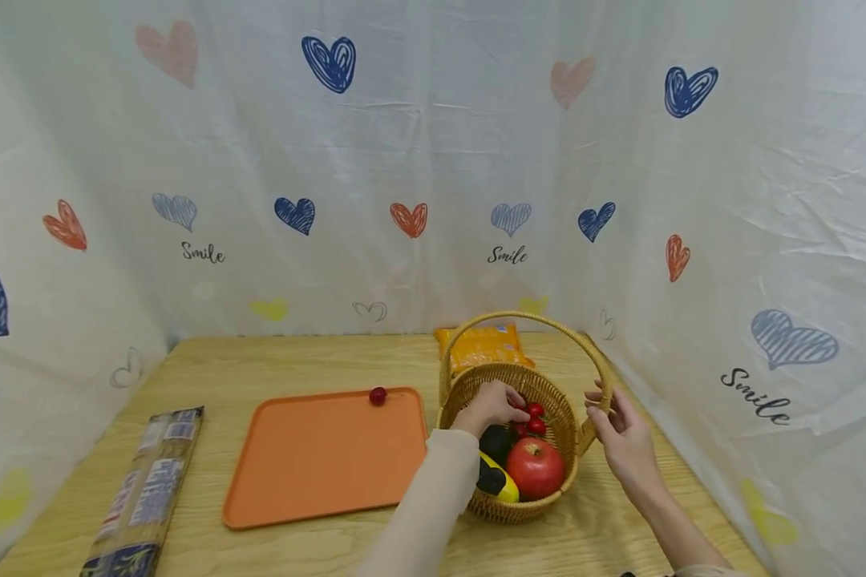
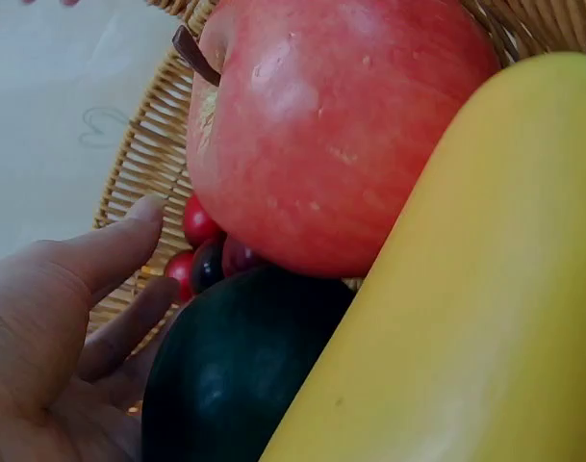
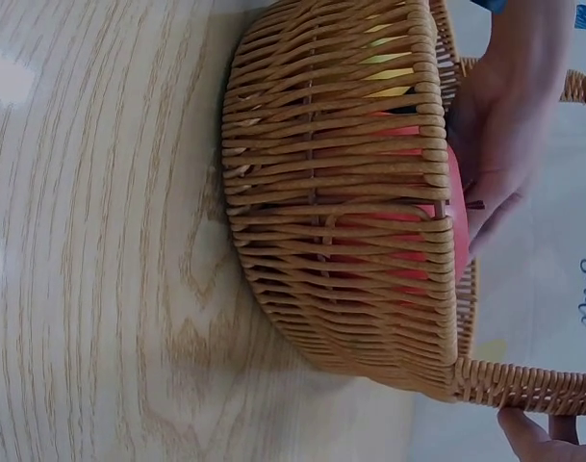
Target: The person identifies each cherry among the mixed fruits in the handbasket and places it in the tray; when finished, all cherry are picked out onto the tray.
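Observation:
A wicker basket (image 1: pixel 501 509) with a tall arched handle (image 1: pixel 515 315) stands right of centre. In it lie a large red apple (image 1: pixel 536 469), a yellow fruit (image 2: pixel 466 289) with a black patch, a dark green rounded fruit (image 2: pixel 240 366), and several small glossy red fruits (image 1: pixel 536 425) like cherries. My left hand (image 1: pixel 492 405) reaches inside; its thumb and fingers (image 2: pixel 143 210) are spread apart right beside the small fruits, with nothing between them. At the right side my right hand (image 1: pixel 626 437) grips the basket's handle between thumb and fingers.
An orange tray (image 1: pixel 325 457) lies left of the basket, with one small dark-red fruit (image 1: pixel 378 396) near its back edge. A long clear packet (image 1: pixel 144 497) lies at far left. Behind the basket sits an orange packet (image 1: pixel 487 346). Heart-printed curtains enclose the wooden table (image 1: pixel 303 361).

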A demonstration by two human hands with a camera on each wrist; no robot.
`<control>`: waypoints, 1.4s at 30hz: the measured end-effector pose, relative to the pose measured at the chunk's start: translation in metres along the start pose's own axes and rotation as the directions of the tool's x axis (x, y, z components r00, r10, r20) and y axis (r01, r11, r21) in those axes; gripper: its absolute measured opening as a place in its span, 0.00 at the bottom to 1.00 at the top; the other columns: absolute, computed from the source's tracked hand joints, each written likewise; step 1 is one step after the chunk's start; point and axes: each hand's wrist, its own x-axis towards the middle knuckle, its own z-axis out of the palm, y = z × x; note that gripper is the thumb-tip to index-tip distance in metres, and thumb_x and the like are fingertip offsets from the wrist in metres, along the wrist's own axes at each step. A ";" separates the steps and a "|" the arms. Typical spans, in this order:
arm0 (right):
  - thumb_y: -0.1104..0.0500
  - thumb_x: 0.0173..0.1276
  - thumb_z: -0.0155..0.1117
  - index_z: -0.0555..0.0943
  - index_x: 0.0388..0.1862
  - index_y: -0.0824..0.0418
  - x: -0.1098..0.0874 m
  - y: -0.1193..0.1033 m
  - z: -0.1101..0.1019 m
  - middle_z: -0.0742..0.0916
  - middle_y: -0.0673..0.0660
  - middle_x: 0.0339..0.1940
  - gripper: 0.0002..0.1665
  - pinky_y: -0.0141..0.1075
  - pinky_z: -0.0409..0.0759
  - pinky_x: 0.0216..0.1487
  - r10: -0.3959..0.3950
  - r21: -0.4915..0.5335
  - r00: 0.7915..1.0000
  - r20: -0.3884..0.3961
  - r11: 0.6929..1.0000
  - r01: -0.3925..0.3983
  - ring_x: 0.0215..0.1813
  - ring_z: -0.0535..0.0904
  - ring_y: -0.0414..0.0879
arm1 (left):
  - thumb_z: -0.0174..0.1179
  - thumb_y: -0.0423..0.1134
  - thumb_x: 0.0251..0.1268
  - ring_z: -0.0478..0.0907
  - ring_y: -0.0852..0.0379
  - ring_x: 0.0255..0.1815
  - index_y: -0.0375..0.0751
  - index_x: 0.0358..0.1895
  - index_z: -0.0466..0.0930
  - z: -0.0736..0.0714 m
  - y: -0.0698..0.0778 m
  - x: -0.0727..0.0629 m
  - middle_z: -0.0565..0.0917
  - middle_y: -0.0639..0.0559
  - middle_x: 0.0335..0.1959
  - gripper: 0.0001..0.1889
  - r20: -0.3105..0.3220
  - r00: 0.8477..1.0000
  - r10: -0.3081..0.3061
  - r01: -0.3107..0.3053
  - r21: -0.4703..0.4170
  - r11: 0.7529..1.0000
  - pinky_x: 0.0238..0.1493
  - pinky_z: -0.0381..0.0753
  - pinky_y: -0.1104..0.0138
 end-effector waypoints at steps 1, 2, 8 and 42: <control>0.61 0.73 0.54 0.66 0.66 0.62 -0.001 0.000 0.001 0.79 0.45 0.48 0.24 0.26 0.77 0.43 -0.002 0.001 1.000 0.000 1.000 0.002 0.50 0.76 0.33 | 0.70 0.40 0.55 0.76 0.61 0.28 0.43 0.39 0.87 0.001 -0.001 -0.001 0.80 0.56 0.30 0.09 -0.003 1.000 -0.022 0.022 0.007 1.000 0.31 0.76 0.69; 0.62 0.73 0.54 0.66 0.66 0.62 -0.002 0.000 0.002 0.79 0.45 0.48 0.24 0.26 0.77 0.42 -0.003 0.000 1.000 -0.001 1.000 0.003 0.51 0.76 0.33 | 0.71 0.39 0.53 0.75 0.61 0.26 0.44 0.37 0.87 0.002 -0.001 -0.003 0.80 0.56 0.29 0.08 -0.007 0.999 -0.036 0.037 0.017 0.999 0.30 0.76 0.70; 0.62 0.73 0.53 0.66 0.66 0.60 -0.011 0.000 0.003 0.79 0.42 0.47 0.23 0.25 0.76 0.40 0.028 -0.017 1.000 -0.014 0.999 -0.028 0.51 0.76 0.32 | 0.74 0.36 0.48 0.77 0.61 0.34 0.46 0.32 0.89 0.013 -0.002 -0.009 0.83 0.60 0.28 0.07 0.018 1.000 -0.006 0.003 0.157 0.988 0.36 0.76 0.72; 0.64 0.72 0.54 0.65 0.67 0.56 -0.001 -0.003 -0.004 0.79 0.42 0.49 0.25 0.24 0.77 0.44 0.033 0.146 0.998 0.056 0.988 -0.041 0.52 0.75 0.31 | 0.70 0.35 0.54 0.77 0.65 0.38 0.43 0.43 0.85 -0.041 0.002 -0.026 0.83 0.58 0.37 0.12 -0.075 0.990 0.121 -0.123 -0.012 0.992 0.41 0.76 0.73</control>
